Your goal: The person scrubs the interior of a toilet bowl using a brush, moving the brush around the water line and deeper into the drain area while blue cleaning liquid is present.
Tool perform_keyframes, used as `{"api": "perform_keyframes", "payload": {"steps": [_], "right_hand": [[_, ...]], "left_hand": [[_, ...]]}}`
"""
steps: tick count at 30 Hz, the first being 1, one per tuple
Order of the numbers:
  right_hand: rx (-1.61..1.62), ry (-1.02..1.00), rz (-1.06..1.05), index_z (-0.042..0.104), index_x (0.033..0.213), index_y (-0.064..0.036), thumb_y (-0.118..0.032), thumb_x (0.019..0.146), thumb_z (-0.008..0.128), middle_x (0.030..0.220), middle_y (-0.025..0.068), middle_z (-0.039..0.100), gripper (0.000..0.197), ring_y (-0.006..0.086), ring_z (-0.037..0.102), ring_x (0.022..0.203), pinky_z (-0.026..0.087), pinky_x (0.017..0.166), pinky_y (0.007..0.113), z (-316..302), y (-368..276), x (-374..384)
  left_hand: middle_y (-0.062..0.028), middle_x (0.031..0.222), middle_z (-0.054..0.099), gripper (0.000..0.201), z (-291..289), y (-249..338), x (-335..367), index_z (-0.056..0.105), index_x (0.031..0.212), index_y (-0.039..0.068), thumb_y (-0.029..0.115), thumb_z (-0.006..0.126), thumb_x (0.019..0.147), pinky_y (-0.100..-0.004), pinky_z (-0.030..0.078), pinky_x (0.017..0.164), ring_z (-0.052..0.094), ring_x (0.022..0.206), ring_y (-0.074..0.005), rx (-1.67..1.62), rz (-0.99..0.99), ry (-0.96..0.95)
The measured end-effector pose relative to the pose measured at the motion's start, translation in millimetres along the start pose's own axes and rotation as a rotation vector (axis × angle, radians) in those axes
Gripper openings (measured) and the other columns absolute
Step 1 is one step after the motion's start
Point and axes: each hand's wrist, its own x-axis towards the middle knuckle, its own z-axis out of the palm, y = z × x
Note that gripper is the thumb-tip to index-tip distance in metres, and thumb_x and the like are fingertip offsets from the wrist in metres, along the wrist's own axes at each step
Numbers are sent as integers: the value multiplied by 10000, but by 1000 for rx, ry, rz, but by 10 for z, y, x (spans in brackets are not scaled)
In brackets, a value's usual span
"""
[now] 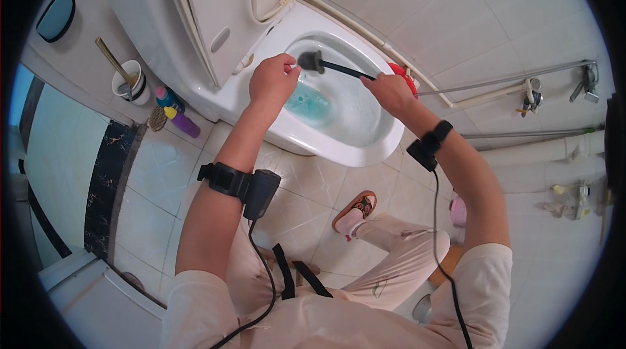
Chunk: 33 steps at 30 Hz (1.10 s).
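My right hand [392,94] is wrapped round the dark handle of a toilet brush [345,69]. The brush's grey-black bristle head [311,60] is over the far left part of the white toilet bowl [383,143], in which blue-green liquid and some foam show. Beside the bristle head, over the bowl's left rim, is my left hand [272,79]; its fingers are curled and pressed together. Whether anything is between them cannot be made out. The toilet's lid and seat [215,16] stand raised behind the bowl.
A white brush holder [134,91] with a tan-handled brush hangs at the left wall. Below it stand a purple bottle [182,123], a blue bottle [168,98] and a round scrubber [157,119]. A red basin [404,75] is behind the bowl; pipes and taps [531,96] line the right wall.
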Motion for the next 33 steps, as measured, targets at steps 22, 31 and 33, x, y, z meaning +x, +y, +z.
{"api": "perform_keyframes", "payload": {"steps": [22,31,33], "right_hand": [[446,-175,-179,616,1094,-132,-132,843,514,709,130,597,270,293,607,680,467,584,402,-3,721,-1272],[371,-171,-172,625,1089,-133,-112,814,522,720,113,611,295,257,615,660,473,555,371,-269,753,-913],[-35,-231,179,636,1029,-91,-130,806,539,838,127,639,246,317,611,751,492,624,388,-381,499,-880]], "left_hand": [[-79,857,655,209,23,145,-165,638,946,82,224,631,793,-355,496,698,619,815,-250,40,57,-112],[-84,871,656,220,25,135,-177,635,964,81,230,624,802,-356,496,706,620,830,-249,80,59,-137],[-84,873,657,220,13,124,-168,636,963,82,230,624,801,-356,496,709,620,832,-249,80,54,-134]]}}
